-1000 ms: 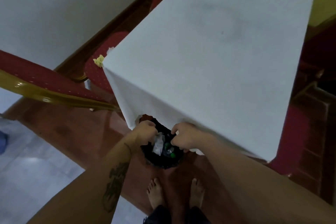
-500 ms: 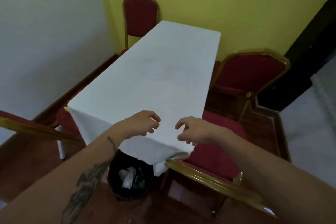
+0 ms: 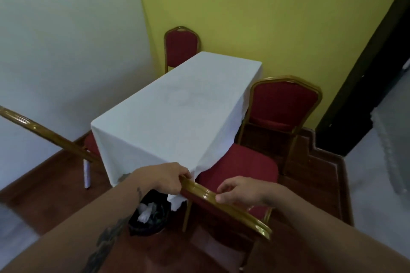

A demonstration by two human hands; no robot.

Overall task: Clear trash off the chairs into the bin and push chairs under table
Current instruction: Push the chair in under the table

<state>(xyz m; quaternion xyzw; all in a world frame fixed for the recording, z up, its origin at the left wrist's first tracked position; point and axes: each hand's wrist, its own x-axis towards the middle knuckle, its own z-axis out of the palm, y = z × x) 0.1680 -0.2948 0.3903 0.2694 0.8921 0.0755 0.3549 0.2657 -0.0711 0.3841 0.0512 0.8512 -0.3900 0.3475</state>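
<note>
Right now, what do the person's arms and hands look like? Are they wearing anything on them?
Both arms are bare, with no sleeves in view. The left forearm has a dark tattoo with curling shapes, plus a smaller dark mark nearer the wrist. The right forearm shows no markings. The left hand and right hand wear no gloves, and I see no rings, watch or bracelets.

Yellow wall (image 3: 266,17) at rear. White wall (image 3: 66,51) adjoins its left edge, black door frame (image 3: 366,73) its right. Reddish wooden floor (image 3: 310,173) below.
</note>
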